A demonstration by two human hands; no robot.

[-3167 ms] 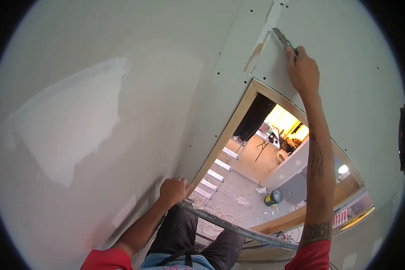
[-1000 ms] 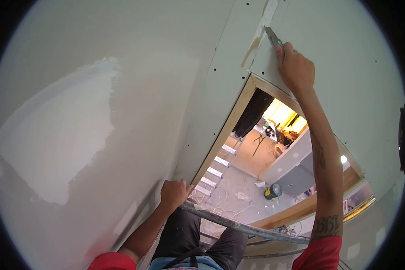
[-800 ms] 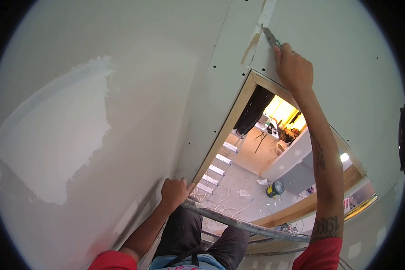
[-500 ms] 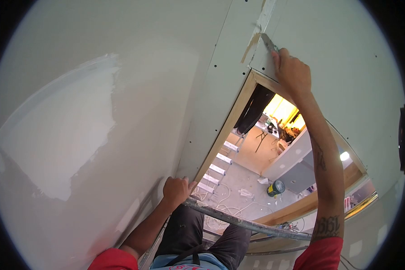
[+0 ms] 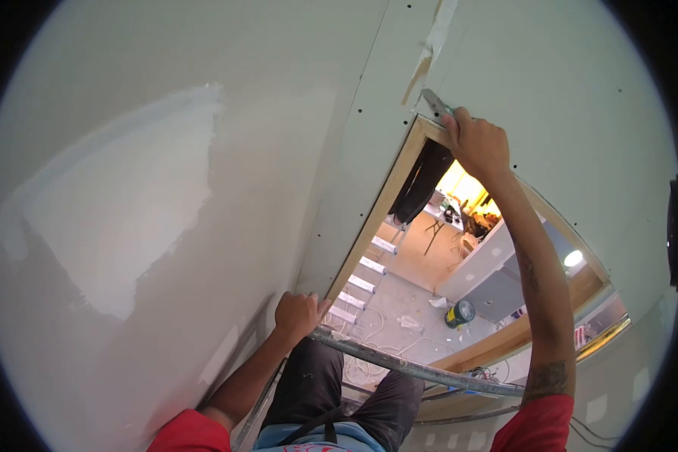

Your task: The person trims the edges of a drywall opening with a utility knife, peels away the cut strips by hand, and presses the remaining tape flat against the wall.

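My right hand (image 5: 481, 145) is closed around a grey utility knife (image 5: 435, 101), its tip against the pale green drywall (image 5: 565, 98) just above the top corner of the opening. Beside the tip, a torn seam (image 5: 434, 47) shows white and brown paper. My left hand (image 5: 297, 314) is closed at the lower left end of the wooden frame (image 5: 380, 215), its thumb on the edge; its other fingertips are hidden.
A scuffed metal rail (image 5: 407, 365) crosses before my legs. Through the opening show a ladder (image 5: 363, 283), a dark bucket (image 5: 460, 313), cables and a table (image 5: 446, 212) on the lower floor. White compound (image 5: 135, 203) coats the left wall.
My right hand has moved down along the seam with the utility knife, closer to the frame's corner. My left hand stays at the frame. The view has shifted slightly.
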